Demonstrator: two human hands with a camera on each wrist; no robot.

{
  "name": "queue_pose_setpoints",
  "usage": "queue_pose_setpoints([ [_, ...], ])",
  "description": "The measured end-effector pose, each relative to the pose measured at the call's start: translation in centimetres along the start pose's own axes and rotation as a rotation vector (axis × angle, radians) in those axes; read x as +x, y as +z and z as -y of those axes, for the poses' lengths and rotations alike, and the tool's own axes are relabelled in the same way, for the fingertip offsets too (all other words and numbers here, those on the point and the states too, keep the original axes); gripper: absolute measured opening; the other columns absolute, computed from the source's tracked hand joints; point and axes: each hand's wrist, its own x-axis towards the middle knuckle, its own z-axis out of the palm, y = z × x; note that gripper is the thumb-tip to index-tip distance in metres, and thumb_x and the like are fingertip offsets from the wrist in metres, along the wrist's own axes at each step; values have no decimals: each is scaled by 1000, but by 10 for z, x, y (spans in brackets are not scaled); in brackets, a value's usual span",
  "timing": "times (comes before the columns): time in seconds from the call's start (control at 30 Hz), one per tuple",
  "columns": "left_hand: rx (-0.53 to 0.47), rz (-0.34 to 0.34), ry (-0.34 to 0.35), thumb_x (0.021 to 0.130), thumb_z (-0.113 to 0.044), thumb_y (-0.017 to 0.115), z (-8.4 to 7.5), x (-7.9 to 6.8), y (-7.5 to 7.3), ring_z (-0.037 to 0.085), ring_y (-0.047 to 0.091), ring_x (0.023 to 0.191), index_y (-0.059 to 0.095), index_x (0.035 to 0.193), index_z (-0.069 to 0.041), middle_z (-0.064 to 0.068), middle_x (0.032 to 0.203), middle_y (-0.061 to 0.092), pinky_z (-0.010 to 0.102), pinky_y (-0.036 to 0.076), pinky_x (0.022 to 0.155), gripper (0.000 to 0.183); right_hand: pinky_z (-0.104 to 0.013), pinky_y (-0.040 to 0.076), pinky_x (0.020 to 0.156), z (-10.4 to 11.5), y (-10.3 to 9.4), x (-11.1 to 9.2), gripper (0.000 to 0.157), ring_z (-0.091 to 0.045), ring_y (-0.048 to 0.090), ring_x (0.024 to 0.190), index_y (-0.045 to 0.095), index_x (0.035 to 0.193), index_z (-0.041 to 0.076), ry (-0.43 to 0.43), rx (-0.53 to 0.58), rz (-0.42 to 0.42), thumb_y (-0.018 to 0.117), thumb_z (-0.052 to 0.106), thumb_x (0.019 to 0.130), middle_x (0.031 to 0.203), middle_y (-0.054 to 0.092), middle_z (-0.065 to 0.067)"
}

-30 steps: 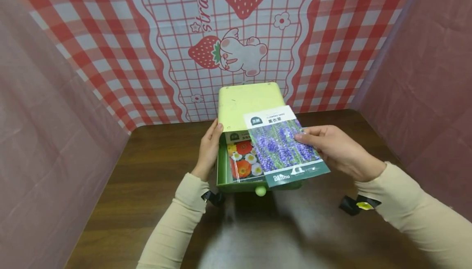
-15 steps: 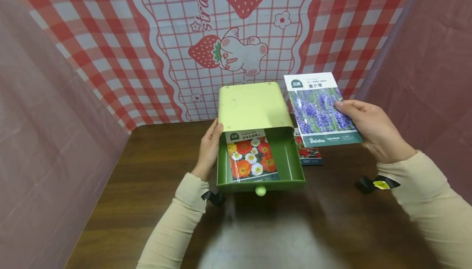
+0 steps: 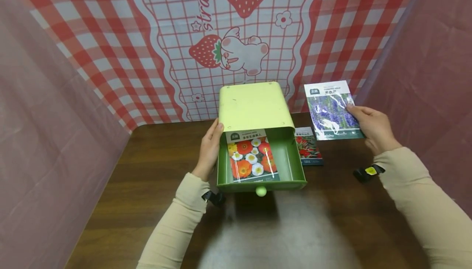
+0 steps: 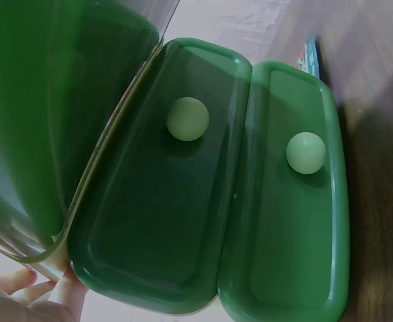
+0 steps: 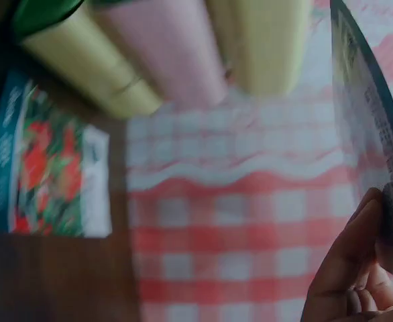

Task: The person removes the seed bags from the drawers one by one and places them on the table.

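Thumb and fingers of my right hand (image 3: 377, 129) pinch the right edge of a seed packet (image 3: 332, 113) with purple flowers, held up right of a small drawer cabinet (image 3: 254, 105). My left hand (image 3: 207, 150) rests along the cabinet's left side, near its top front corner; fingers (image 4: 66, 295) touch that side in the left wrist view. The top green drawer (image 3: 287, 158) is pulled out, and a poppy seed packet (image 3: 254, 156) lies inside on its left. A red-flowered seed packet (image 3: 309, 150) lies on the table beside the cabinet, below the held one.
Two closed green drawers (image 4: 170, 221) with round knobs (image 4: 188, 119) sit beneath the pulled-out one. The wooden table (image 3: 147, 187) meets a red-checked strawberry cloth (image 3: 147, 68) at the back. Pink cloths (image 3: 424, 76) hang at both sides.
My right hand has carried the purple-flowered packet rightward from over the open drawer, uncovering the poppy packet and the red-flowered packet. My left hand has stayed on the cabinet.
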Motion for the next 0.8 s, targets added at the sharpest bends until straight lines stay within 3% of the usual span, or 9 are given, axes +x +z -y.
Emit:
queue_pose_setpoints([
  [0.3, 6, -17, 14, 99, -52, 47, -1, -1, 1, 24, 57, 119, 39, 150, -31, 4, 151, 46, 39, 51, 99, 56, -18, 50, 46, -54, -11, 39, 15, 0, 57, 53, 67, 75, 33, 25, 17, -91, 74, 42, 84, 63, 62, 16],
  [0.47, 9, -24, 10, 99, -53, 47, -1, -1, 1, 22, 59, 115, 40, 150, -32, 4, 149, 48, 37, 53, 96, 56, -17, 50, 49, -79, -20, 52, 16, 3, 56, 55, 65, 75, 37, 27, -94, -140, 73, 47, 84, 63, 61, 22],
  [0.57, 14, -23, 8, 99, -54, 47, 0, -1, 1, 23, 59, 114, 39, 150, -32, 4, 149, 48, 36, 54, 94, 56, -15, 48, 53, -93, -25, 58, 17, 5, 53, 64, 66, 84, 35, 34, -192, -158, 70, 51, 85, 66, 57, 29],
  [0.67, 24, -20, 7, 99, -54, 46, 0, -1, 0, 24, 58, 116, 39, 150, -32, 5, 150, 47, 37, 54, 95, 56, -14, 45, 62, -105, -28, 60, 37, 4, 49, 76, 70, 105, 23, 27, -306, -163, 66, 55, 86, 70, 51, 33],
  [0.8, 26, -14, 12, 99, -54, 46, 0, -1, 0, 25, 56, 120, 38, 150, -32, 4, 152, 45, 40, 51, 99, 56, -16, 41, 71, -117, -27, 64, 65, 0, 47, 86, 64, 126, 2, 8, -413, -170, 63, 56, 89, 71, 46, 34],
])
